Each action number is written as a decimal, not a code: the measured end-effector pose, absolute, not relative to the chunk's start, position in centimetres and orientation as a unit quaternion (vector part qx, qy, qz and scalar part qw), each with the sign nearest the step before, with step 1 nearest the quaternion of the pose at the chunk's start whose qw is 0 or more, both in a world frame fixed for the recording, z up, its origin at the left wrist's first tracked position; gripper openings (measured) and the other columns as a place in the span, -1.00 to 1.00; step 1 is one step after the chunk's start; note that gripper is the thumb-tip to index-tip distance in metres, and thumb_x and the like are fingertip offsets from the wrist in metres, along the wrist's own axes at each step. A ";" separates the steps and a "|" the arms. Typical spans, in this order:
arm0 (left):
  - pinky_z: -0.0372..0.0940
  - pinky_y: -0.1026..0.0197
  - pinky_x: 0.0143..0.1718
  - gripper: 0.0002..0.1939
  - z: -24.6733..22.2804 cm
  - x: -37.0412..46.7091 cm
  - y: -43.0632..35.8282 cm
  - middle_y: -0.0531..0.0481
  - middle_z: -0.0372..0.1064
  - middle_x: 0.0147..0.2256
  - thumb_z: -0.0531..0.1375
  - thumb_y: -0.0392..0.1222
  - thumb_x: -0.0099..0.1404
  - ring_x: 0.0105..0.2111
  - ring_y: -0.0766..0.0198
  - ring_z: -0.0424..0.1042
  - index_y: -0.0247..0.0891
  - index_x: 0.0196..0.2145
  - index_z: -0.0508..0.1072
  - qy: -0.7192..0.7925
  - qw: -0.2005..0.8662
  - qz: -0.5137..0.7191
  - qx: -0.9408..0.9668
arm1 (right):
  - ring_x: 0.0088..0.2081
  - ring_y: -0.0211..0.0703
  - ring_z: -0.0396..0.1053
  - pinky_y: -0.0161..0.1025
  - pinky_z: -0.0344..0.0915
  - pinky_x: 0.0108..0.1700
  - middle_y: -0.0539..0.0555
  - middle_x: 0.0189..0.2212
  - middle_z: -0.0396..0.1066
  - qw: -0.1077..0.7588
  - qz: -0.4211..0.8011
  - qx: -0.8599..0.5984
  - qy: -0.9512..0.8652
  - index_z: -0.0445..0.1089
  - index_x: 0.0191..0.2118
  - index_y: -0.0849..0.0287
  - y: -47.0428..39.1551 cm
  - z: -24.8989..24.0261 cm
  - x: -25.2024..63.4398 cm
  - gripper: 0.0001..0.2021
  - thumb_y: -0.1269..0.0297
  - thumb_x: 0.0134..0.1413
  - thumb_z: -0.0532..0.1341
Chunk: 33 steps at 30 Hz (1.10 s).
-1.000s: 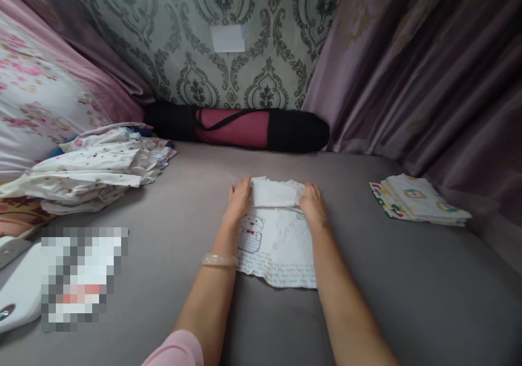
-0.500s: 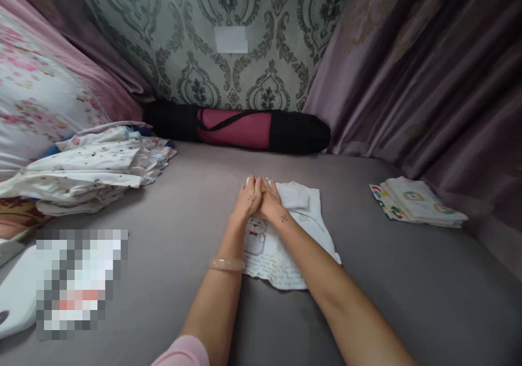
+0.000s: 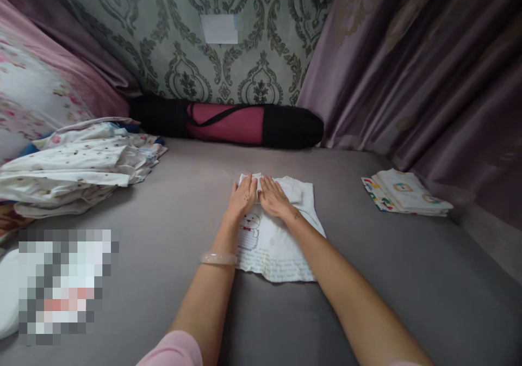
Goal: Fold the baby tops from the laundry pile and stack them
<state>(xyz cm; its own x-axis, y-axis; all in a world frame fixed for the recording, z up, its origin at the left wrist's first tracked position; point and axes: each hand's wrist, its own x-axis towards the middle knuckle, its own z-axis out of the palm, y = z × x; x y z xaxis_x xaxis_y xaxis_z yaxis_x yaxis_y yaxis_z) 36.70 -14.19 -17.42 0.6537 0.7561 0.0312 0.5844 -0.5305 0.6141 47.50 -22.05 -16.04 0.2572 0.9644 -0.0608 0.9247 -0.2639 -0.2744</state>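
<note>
A white garment (image 3: 281, 249) with a printed bear and lines of lettering lies on the grey sheet in front of me. Part of it is folded over near its far edge. My left hand (image 3: 243, 194) rests on the far left part of the cloth, fingers stretched forward. Beside it, my right hand (image 3: 274, 196) lies flat on the folded part, its fingers slightly spread. The two hands are close together, and neither grips the cloth.
A pile of patterned clothes (image 3: 81, 165) sits at the left, and a small folded stack (image 3: 408, 192) at the right. A black and pink bag (image 3: 228, 124) lies along the wall. Blurred white items (image 3: 69, 279) are at the lower left.
My right hand has moved slightly right and flattened on the cloth, away from my left hand. The view has shifted a little, and the bear print shows more.
</note>
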 end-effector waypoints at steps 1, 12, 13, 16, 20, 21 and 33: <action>-0.30 -0.07 0.32 -0.39 -17.5 36.7 -14.2 -0.17 -0.09 0.33 -0.29 0.02 0.45 0.34 0.18 -0.14 -0.33 0.34 -0.04 0.387 0.258 0.132 0.875 | 0.38 -0.06 -0.32 -0.09 -0.35 0.35 0.22 0.38 -0.25 0.089 0.098 -0.796 -0.591 -0.17 0.37 0.45 -22.4 -16.2 47.7 -0.39 0.19 0.31 -0.26; -0.29 -0.22 0.30 -0.36 -17.8 36.7 -14.4 -0.20 -0.13 0.34 -0.20 0.12 0.44 0.35 0.05 -0.18 -0.31 0.31 0.05 0.372 0.133 0.073 0.916 | 0.38 -0.04 -0.29 -0.10 -0.27 0.34 0.21 0.38 -0.21 0.040 0.044 -0.832 -0.552 -0.12 0.36 0.45 -26.1 -16.5 51.3 -0.37 0.15 0.31 -0.24; -0.29 -0.23 0.30 -0.35 -17.7 36.7 -14.4 -0.20 -0.13 0.34 -0.19 0.14 0.43 0.35 0.04 -0.18 -0.31 0.31 0.05 0.371 0.136 0.073 0.916 | 0.38 -0.03 -0.28 -0.11 -0.26 0.34 0.22 0.38 -0.21 0.039 0.040 -0.834 -0.548 -0.12 0.36 0.45 -26.4 -16.6 51.5 -0.38 0.16 0.30 -0.23; -0.29 -0.24 0.29 -0.34 -17.6 36.7 -14.5 -0.21 -0.13 0.34 -0.17 0.16 0.42 0.35 0.03 -0.17 -0.30 0.30 0.07 0.369 0.145 0.079 0.915 | 0.37 0.00 -0.24 -0.10 -0.23 0.34 0.24 0.38 -0.22 0.031 0.036 -0.841 -0.539 -0.12 0.36 0.48 -26.6 -16.4 51.6 -0.38 0.18 0.30 -0.22; -0.27 -0.23 0.29 -0.38 -17.6 36.6 -14.5 -0.23 -0.10 0.33 -0.12 0.12 0.42 0.35 0.03 -0.18 -0.30 0.28 0.11 0.362 0.161 0.097 0.913 | 0.36 0.06 -0.20 0.00 -0.30 0.34 0.33 0.36 -0.16 0.013 0.015 -0.856 -0.517 -0.06 0.33 0.53 -25.5 -15.3 50.2 -0.40 0.26 0.27 -0.16; -0.26 -0.21 0.29 -0.41 -17.6 36.6 -14.4 -0.24 -0.09 0.33 -0.11 0.09 0.43 0.35 0.03 -0.17 -0.30 0.27 0.12 0.358 0.172 0.102 0.912 | 0.36 0.06 -0.21 0.01 -0.33 0.34 0.32 0.36 -0.16 0.021 0.001 -0.847 -0.532 -0.05 0.33 0.50 -25.0 -15.1 49.6 -0.41 0.27 0.26 -0.15; -0.11 0.02 0.31 -0.40 -18.3 35.8 -13.1 -0.17 0.01 0.30 0.01 -0.39 0.25 0.32 0.19 -0.05 -0.30 0.26 0.12 0.372 0.282 0.194 0.863 | 0.38 -0.03 -0.30 -0.01 -0.33 0.34 0.14 0.38 -0.21 0.071 0.072 -0.794 -0.600 -0.14 0.38 0.32 -22.7 -16.6 47.8 -0.41 0.17 0.32 -0.23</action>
<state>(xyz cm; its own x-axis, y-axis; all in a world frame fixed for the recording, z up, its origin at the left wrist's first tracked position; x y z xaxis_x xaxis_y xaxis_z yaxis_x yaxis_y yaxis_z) 35.83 -13.13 -18.28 0.6479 0.7513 0.1253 0.5317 -0.5639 0.6319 47.81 -22.72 -16.57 0.2707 0.9623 -0.0280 0.9418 -0.2707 -0.1992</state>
